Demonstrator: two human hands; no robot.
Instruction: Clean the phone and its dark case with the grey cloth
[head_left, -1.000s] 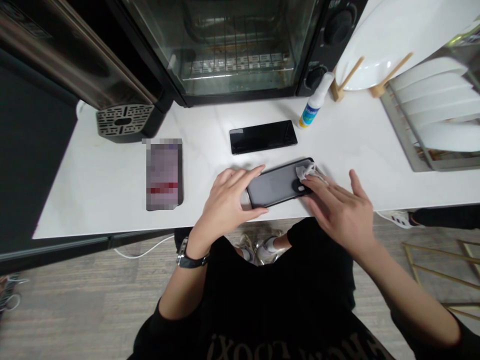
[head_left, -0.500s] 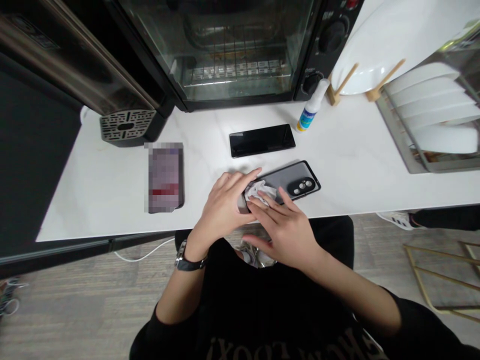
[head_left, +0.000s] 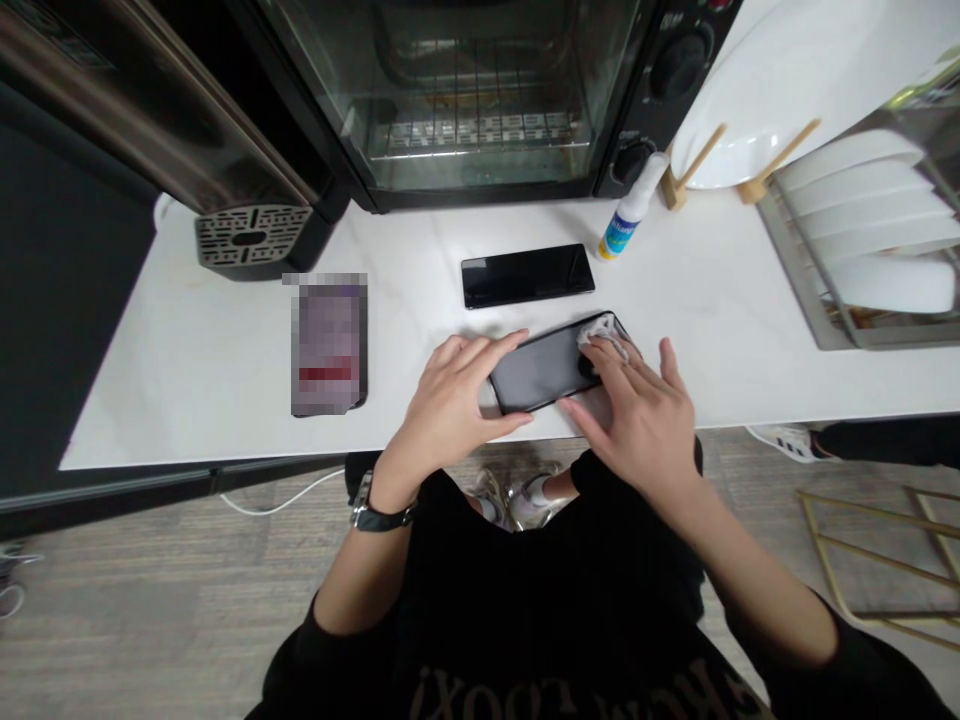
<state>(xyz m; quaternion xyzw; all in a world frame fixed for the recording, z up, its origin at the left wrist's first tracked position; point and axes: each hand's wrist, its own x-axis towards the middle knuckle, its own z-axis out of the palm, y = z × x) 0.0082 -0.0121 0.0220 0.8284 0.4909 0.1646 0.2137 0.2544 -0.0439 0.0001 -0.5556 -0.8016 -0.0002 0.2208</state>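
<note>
On the head view, near edge of the white worktop (head_left: 225, 380): a dark phone (head_left: 540, 368) lies flat, long axis running left to right, its far-right end slightly further from you.

Your left hand (head_left: 450, 400) clasps the phone's left end. The index finger lies along the far edge, the thumb along the near edge, and the palm is arched above the worktop. A wristwatch (head_left: 379, 515) sits on that wrist.

Your right hand (head_left: 637, 420) is flat with its fingers stretched out. The fingertips press a crumpled white cloth (head_left: 600, 332) onto the phone's right end. The cloth covers that corner, so what lies under it cannot be made out.

Surroundings, same view:
- A second phone (head_left: 527, 275) lies screen up just beyond the dark phone, not touching it.
- A spray bottle (head_left: 628, 215) stands tilted to the right of the second phone, in front of the toaster oven (head_left: 480, 90).
- A blurred flat item (head_left: 328, 345) lies well to the left.
- A perforated drip tray (head_left: 251, 235) sits at far left.
- A dish rack (head_left: 814, 290) with white plates is at right.
- A large white plate (head_left: 787, 70) leans on wooden pegs behind the rack.
</note>
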